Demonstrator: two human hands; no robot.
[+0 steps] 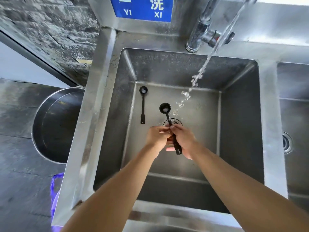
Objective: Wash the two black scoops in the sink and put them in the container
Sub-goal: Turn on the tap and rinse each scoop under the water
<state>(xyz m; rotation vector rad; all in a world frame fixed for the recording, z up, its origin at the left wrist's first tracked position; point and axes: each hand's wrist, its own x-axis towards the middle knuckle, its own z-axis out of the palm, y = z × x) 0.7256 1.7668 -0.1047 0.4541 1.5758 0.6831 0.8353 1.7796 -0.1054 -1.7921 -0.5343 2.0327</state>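
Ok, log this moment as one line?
stage: washing | both hands grip first scoop over drain | second scoop lying on sink floor | tap water running | container empty

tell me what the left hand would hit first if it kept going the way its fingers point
Probably the right hand: the left hand points right, fingers already on the held scoop handle between them. Depth is hard to judge.

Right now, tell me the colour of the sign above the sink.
Blue with white lettering; the sign shows in the head view.
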